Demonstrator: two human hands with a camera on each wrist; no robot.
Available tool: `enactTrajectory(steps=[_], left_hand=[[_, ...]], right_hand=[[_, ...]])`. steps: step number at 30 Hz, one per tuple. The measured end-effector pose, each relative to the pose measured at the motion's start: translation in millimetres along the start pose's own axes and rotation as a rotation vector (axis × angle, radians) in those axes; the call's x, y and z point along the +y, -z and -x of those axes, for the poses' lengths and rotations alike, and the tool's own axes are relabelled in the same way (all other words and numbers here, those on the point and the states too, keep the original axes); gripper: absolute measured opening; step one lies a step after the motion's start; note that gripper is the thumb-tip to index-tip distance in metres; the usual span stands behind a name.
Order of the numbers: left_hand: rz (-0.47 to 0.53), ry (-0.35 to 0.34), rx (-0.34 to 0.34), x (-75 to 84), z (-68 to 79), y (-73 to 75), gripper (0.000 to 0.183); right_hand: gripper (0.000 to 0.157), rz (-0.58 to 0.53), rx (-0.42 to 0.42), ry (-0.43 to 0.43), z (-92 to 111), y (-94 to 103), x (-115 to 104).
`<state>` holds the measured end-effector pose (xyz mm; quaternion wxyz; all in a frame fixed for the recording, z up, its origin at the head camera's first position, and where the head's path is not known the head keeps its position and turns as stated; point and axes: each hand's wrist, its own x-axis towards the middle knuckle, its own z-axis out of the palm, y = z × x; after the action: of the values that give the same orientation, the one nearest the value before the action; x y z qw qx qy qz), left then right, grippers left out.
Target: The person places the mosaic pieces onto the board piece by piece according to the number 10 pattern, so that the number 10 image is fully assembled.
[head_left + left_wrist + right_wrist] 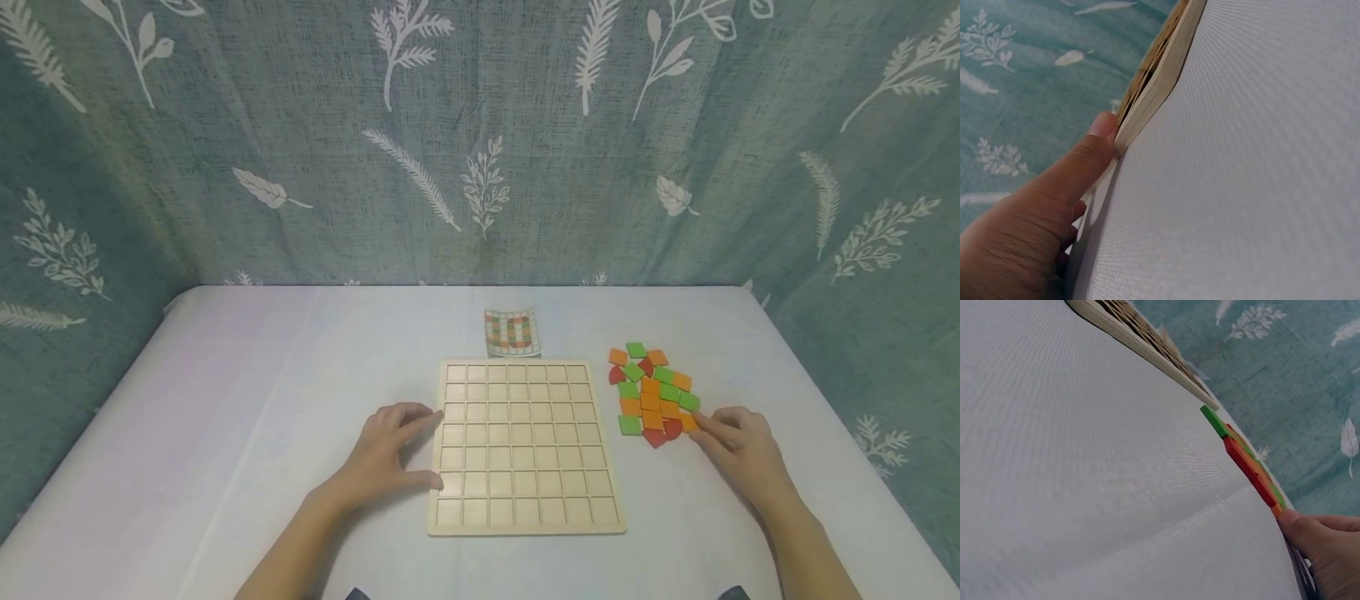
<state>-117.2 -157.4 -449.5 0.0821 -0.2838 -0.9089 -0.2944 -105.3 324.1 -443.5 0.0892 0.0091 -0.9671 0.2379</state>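
A pale wooden grid board (527, 448) with rows of shallow square recesses lies flat on the white table. Along its left edge my left hand (390, 454) rests, thumb and fingers spread apart and touching the rim; the left wrist view has the thumb (1088, 153) against the board's side. To the board's right is a loose pile of thin green, orange and red tiles (651, 408), some square and some rounded. At the pile's right side my right hand (742, 450) pinches an orange square tile (686, 422) between thumb and index finger.
Behind the board stands a small pattern card (512, 332) with a printed coloured grid, slightly curved. A green-grey curtain (480, 167) with white leaf prints hangs behind the table (337, 350) and at both sides.
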Motion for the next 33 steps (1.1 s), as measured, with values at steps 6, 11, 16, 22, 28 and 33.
enactTrajectory(steps=[6,11,16,22,28,33], left_hand=[[0.003,0.004,-0.005,0.4,-1.0,-1.1,0.086],[-0.009,0.005,-0.016,1.4,-2.5,-1.8,0.085],[-0.007,0.011,-0.013,0.9,-2.3,-1.2,0.083],[-0.005,0.033,-0.031,-1.3,-1.4,-2.6,0.083],[0.002,0.029,-0.032,-0.2,-1.8,-0.3,0.083],[0.000,0.029,-0.036,0.2,-1.1,1.0,0.084]], right_hand=[[0.033,-0.045,0.005,0.043,2,0.3,7],[0.028,-0.044,-0.045,0.072,2,3.6,4],[0.033,0.027,-0.071,0.081,4,3.2,-7],[0.035,0.036,-0.091,0.046,3,1.8,-10],[0.033,0.004,-0.066,0.082,-1,7.3,-17],[0.033,-0.029,-0.079,0.107,-6,13.4,-40]])
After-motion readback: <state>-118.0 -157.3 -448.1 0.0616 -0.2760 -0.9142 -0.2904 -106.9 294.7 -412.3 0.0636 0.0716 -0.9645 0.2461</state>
